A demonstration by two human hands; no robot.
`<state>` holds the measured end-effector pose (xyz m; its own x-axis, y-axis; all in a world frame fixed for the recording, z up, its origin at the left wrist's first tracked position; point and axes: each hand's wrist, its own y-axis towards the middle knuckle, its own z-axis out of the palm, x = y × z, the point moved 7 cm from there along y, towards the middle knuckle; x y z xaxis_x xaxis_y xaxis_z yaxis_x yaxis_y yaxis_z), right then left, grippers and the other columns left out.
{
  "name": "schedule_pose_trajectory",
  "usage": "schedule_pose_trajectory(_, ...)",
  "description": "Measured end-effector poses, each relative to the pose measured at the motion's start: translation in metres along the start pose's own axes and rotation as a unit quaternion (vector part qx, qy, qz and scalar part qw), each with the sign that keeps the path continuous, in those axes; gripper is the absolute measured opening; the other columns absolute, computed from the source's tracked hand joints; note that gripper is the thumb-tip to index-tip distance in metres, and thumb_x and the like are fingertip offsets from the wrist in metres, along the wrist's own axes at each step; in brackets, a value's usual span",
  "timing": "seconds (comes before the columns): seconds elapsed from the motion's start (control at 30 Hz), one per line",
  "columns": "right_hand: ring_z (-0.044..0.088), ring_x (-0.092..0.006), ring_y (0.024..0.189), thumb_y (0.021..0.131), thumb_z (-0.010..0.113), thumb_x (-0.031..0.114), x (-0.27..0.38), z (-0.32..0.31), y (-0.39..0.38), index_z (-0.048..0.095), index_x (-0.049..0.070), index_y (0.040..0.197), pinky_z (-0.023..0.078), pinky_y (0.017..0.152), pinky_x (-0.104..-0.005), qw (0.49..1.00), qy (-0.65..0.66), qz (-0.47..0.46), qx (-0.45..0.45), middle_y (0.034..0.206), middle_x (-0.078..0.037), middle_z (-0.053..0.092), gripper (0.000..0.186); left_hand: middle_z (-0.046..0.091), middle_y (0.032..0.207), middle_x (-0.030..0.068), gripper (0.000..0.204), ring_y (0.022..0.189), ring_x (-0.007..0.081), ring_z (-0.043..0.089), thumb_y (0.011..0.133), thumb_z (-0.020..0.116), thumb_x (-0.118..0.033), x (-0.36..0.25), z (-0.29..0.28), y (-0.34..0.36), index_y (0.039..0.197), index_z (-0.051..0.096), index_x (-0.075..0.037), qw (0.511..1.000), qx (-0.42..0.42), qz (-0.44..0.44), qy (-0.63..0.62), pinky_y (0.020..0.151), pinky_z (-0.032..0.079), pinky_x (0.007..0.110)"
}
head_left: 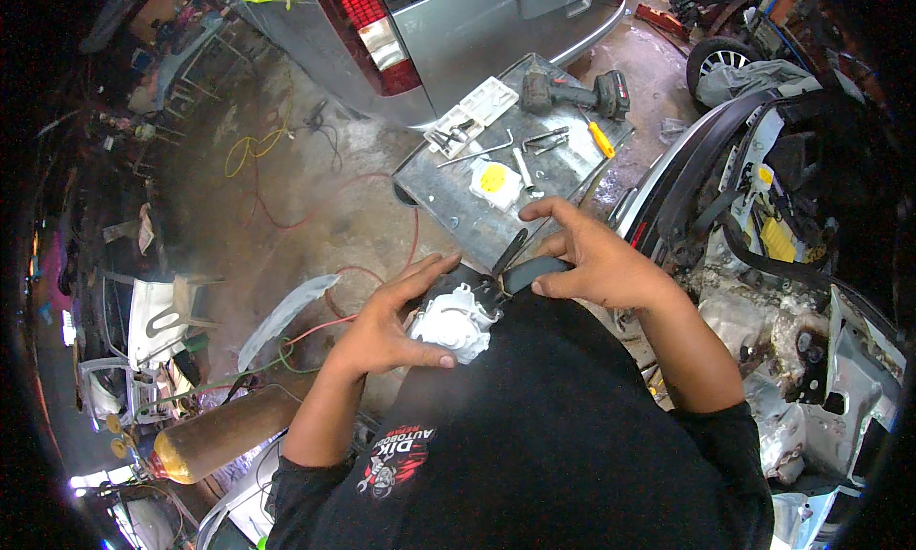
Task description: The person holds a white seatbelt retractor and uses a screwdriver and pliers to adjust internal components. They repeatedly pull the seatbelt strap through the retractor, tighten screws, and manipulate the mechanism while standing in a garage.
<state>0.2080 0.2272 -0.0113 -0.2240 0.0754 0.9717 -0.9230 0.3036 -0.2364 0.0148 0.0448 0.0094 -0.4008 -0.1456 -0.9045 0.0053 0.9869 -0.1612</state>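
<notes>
My left hand (pixel 385 323) grips a white plastic part (pixel 450 321) with a black housing around its upper side, held against my dark shirt at waist height. My right hand (pixel 596 269) holds a dark oblong piece (pixel 534 271) between thumb and fingers, its index finger raised and curved. This piece meets the housing near a short black strip (pixel 508 251) that points up. Just beyond my hands, on a grey work surface (pixel 444 202), lie a white object with a yellow round label (pixel 494 183), a metal tube (pixel 523 168) and a hex key (pixel 477 157).
The work surface also bears a cordless drill (pixel 563 92), an open bit case (pixel 468 116) and a yellow-handled screwdriver (pixel 601 142). A grey vehicle (pixel 477 35) stands behind it, a stripped car body (pixel 782 340) at right. A gas cylinder (pixel 224 431) and hoses (pixel 281 221) lie at left.
</notes>
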Motion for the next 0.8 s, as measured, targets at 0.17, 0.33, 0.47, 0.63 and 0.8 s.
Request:
schedule_pose_trajectory(0.17, 0.072, -0.02, 0.104, 0.089, 0.081, -0.002, -0.009, -0.008, 0.002, 0.04, 0.005, 0.154, 0.056, 0.091, -0.0357, 0.999, 0.03, 0.029, 0.002, 0.113, -0.02, 0.08, 0.078, 0.053, 0.166, 0.0238, 0.12, 0.159, 0.0363, 0.044, 0.062, 0.105, -0.034, 0.009, 0.001, 0.003, 0.165, 0.051, -0.006, 0.999, -0.008, -0.011, -0.035, 0.132, 0.03, 0.046)
schedule_pose_trajectory(0.33, 0.072, -0.0211, 0.111, 0.088, 0.077, -0.012, -0.014, -0.009, 0.004, 0.039, 0.003, 0.155, 0.057, 0.093, -0.0333, 0.998, 0.04, 0.056, 0.003, 0.117, -0.02, 0.078, 0.079, 0.056, 0.163, 0.0204, 0.122, 0.154, 0.0319, 0.049, 0.063, 0.105, -0.031, 0.018, 0.007, 0.003, 0.167, 0.048, -0.006, 0.99, -0.007, -0.074, -0.119, 0.13, 0.032, 0.043)
schedule_pose_trajectory(0.47, 0.073, -0.0206, 0.108, 0.088, 0.077, -0.01, -0.02, -0.01, 0.003, 0.042, 0.003, 0.153, 0.057, 0.092, -0.033, 0.998, 0.019, 0.063, -0.006, 0.115, -0.018, 0.078, 0.075, 0.057, 0.162, 0.0181, 0.125, 0.152, 0.028, 0.05, 0.063, 0.105, -0.028, 0.019, 0.006, 0.006, 0.169, 0.044, -0.004, 0.993, -0.006, -0.054, -0.109, 0.129, 0.033, 0.041)
schedule_pose_trajectory(0.63, 0.072, -0.0189, 0.104, 0.09, 0.076, -0.008, -0.02, -0.009, 0.002, 0.046, 0.003, 0.151, 0.057, 0.088, -0.0329, 0.996, -0.002, 0.083, -0.014, 0.114, -0.016, 0.078, 0.069, 0.058, 0.161, 0.0185, 0.125, 0.151, 0.0278, 0.051, 0.065, 0.104, -0.026, 0.017, 0.007, 0.007, 0.17, 0.041, -0.002, 0.993, 0.004, -0.055, -0.107, 0.128, 0.033, 0.04)
schedule_pose_trajectory(0.8, 0.071, -0.0173, 0.101, 0.092, 0.077, -0.006, -0.033, -0.007, 0.005, 0.046, 0.004, 0.15, 0.056, 0.086, -0.0319, 0.998, 0.005, 0.062, -0.023, 0.112, -0.014, 0.077, 0.066, 0.058, 0.159, 0.0207, 0.124, 0.149, 0.0301, 0.053, 0.065, 0.102, -0.027, 0.021, 0.009, 0.008, 0.169, 0.04, -0.001, 0.995, 0.01, -0.074, -0.059, 0.127, 0.036, 0.04)
